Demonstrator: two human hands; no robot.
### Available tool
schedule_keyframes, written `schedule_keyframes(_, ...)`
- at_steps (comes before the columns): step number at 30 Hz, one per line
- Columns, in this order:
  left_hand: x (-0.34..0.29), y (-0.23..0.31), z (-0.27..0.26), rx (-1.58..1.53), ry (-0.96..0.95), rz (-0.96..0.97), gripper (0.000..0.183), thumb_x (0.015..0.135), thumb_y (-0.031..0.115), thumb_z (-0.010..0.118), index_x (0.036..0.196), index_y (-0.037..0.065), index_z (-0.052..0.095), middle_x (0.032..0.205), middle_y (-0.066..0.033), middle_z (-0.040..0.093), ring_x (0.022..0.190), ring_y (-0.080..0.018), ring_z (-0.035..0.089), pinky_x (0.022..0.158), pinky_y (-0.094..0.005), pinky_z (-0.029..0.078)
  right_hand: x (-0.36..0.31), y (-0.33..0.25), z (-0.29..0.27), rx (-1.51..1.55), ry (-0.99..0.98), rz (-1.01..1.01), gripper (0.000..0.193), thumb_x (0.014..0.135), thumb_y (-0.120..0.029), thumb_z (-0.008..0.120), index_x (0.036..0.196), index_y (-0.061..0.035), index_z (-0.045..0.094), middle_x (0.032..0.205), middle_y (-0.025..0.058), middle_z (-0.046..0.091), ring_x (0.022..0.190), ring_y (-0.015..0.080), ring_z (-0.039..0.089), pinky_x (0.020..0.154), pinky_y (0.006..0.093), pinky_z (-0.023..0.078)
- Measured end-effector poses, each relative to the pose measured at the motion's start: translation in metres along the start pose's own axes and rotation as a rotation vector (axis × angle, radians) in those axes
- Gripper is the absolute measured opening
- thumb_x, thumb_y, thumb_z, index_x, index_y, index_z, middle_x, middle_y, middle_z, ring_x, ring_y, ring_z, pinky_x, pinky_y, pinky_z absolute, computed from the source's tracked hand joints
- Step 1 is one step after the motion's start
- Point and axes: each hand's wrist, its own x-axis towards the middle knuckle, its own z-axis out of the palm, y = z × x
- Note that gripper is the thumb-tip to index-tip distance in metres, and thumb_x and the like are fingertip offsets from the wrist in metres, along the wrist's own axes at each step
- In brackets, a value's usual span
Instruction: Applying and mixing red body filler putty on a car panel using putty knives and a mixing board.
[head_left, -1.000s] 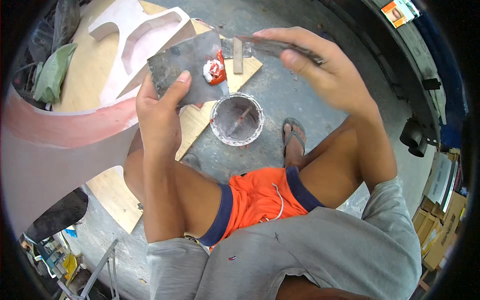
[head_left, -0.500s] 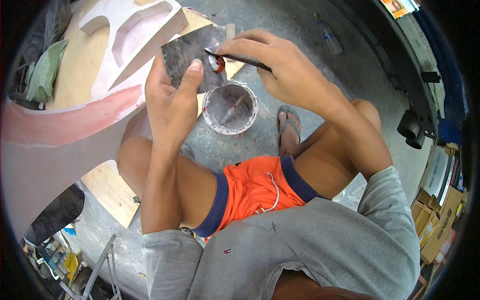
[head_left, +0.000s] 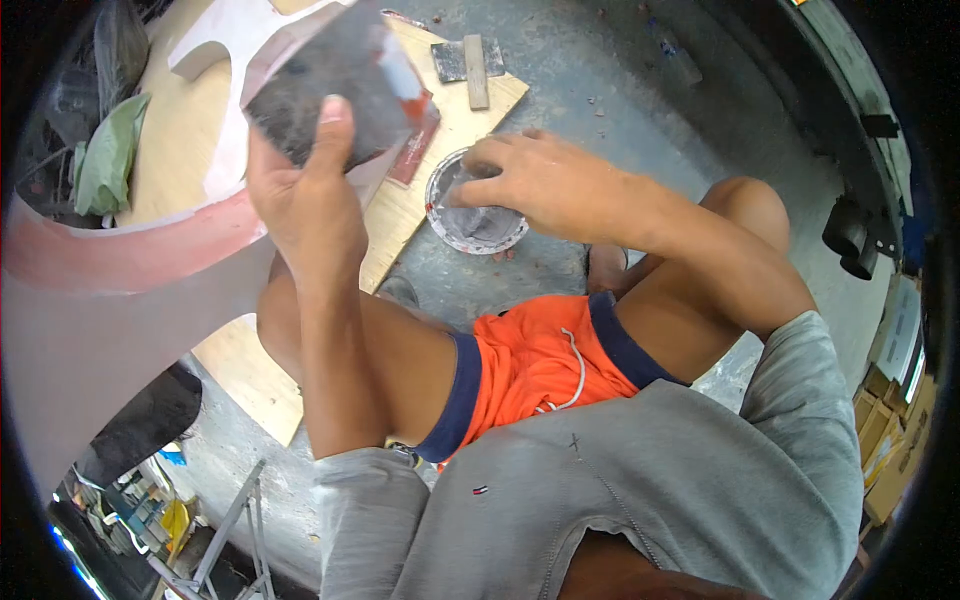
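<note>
My left hand (head_left: pixel 310 210) grips a dark, square mixing plate (head_left: pixel 340 75), its thumb pressed on the upper face. White and red filler (head_left: pixel 408 95) lies smeared near the plate's right edge. Over the tub (head_left: pixel 475 246), whose rim is crusted with white, my right hand (head_left: pixel 525 185) reaches in from the right with bent fingers. Its fingertips are at the opening, and whatever they hold is hidden. Grey paste (head_left: pixel 488 228) shows inside the tub, which stands on the floor between my feet.
A plywood sheet (head_left: pixel 405 210) carries a dark scraper with a wooden handle (head_left: pixel 477 75) and a reddish block (head_left: pixel 412 155). A large white and pink curved panel (head_left: pixel 120 250) fills the left. A plastic bottle (head_left: pixel 680 62) lies on the far floor. Cardboard boxes (head_left: pixel 885 450) stand at right.
My right hand has left the plate with its putty knife and moved down to the tub. My left hand has lifted the plate up and left, uncovering the scraper and block behind it.
</note>
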Motion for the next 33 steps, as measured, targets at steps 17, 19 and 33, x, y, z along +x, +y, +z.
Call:
schedule_keyframes(17,-0.019,-0.007,-0.002,-0.69,-0.108,-0.379,0.044,0.1,0.004,0.055,0.143,-0.001,0.045,0.136,-0.0149,0.06,0.122,-0.0272,0.062,0.105,-0.0443,0.053,0.036,0.014,0.006,0.08,0.722,-0.381,0.068,0.073,0.013,0.067,0.131,-0.0237,0.068,0.14,0.0151,0.054,0.13,0.0356,0.054,0.108,0.044,0.048)
schedule_keyframes(19,-0.013,-0.01,-0.006,-0.664,-0.118,-0.378,0.044,0.101,0.007,0.057,0.143,0.0,0.046,0.138,-0.0143,0.06,0.123,-0.0266,0.062,0.105,-0.0437,0.052,0.038,0.023,0.007,0.084,0.697,-0.269,0.066,0.075,0.011,0.068,0.131,-0.0249,0.068,0.14,0.0139,0.054,0.13,0.0367,0.053,0.108,0.0453,0.048)
schedule_keyframes(33,-0.015,-0.005,-0.017,0.069,-0.006,-0.051,0.038,0.098,0.005,0.066,0.134,-0.004,0.055,0.123,-0.0143,0.066,0.11,-0.0203,0.064,0.095,-0.0363,0.053,0.015,0.001,-0.04,0.05,0.367,0.155,0.063,0.079,0.007,0.063,0.133,-0.0241,0.066,0.137,0.0197,0.06,0.126,0.0406,0.057,0.103,0.0463,0.05)
